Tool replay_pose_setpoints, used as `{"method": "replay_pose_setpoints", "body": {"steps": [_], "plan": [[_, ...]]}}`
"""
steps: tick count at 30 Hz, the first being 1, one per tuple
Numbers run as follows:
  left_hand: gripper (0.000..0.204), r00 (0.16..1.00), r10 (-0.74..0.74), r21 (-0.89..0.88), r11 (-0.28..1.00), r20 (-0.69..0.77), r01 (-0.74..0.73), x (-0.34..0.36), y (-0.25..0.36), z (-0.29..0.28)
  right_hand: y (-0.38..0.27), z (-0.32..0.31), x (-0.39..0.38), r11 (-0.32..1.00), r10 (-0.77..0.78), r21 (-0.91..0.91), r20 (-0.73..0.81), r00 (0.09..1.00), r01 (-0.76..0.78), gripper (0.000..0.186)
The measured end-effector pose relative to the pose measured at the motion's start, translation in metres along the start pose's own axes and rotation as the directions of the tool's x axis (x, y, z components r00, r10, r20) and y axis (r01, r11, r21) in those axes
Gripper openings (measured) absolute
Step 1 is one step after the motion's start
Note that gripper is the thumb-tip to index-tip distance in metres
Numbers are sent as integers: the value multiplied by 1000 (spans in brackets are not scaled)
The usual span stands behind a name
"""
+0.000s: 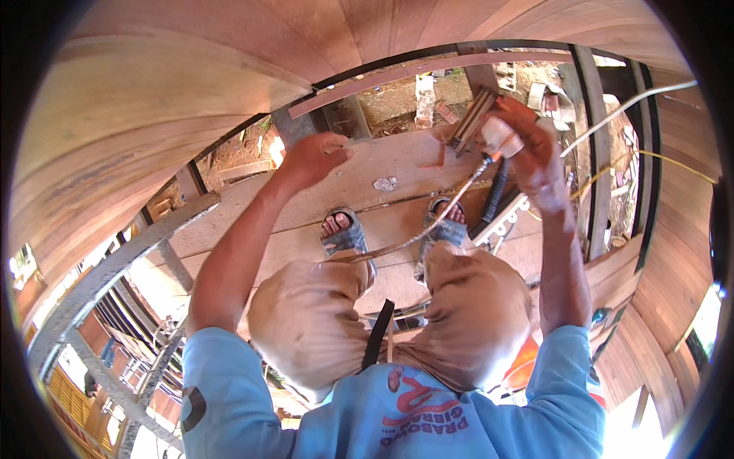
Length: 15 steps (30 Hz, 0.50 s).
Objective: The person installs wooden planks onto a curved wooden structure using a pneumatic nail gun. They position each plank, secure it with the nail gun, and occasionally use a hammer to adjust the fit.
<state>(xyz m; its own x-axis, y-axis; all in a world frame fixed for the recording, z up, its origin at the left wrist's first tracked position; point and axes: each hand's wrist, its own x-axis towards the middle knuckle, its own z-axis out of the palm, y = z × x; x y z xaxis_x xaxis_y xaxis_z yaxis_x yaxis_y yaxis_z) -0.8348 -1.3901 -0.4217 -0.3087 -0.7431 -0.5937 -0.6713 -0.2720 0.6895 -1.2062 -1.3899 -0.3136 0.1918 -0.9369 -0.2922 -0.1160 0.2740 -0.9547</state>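
Note:
My left hand (312,162) is raised over the wooden planks (405,153) with loosely bent fingers, apart from the thumb and holding nothing I can see. At upper right, my right hand (537,149) grips what looks like a pneumatic nail gun (474,118), with a metal magazine and a pale, wrapped-looking part, slightly blurred. A worn air hose (451,210) runs from the tool down across my lower legs. Both my sandalled feet rest on the planks below.
Curved wooden panelling (183,69) rises ahead and on both sides. A grey metal scaffold frame (160,226) stands at left. Beside my right foot lie a black corrugated hose (495,191) and pale strips. A white cable (634,103) and a yellow cord (673,157) cross at right. Debris lies beyond the planks.

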Motion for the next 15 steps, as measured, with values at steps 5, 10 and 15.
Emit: {"method": "replay_pose_setpoints", "body": {"steps": [5,10,15], "plan": [[45,980,-96,-117,986,173,117,-88,115,-9,-17,-17,-111,889,360,-236,-171,917,-393,42],[39,985,-50,-152,986,165,75,-182,177,-5,-44,-33,-273,766,525,-193,-363,769,-614,40],[43,975,-61,-235,966,213,112,-270,268,-23,-99,-34,-461,653,604,-474,-146,784,-591,40]]}}
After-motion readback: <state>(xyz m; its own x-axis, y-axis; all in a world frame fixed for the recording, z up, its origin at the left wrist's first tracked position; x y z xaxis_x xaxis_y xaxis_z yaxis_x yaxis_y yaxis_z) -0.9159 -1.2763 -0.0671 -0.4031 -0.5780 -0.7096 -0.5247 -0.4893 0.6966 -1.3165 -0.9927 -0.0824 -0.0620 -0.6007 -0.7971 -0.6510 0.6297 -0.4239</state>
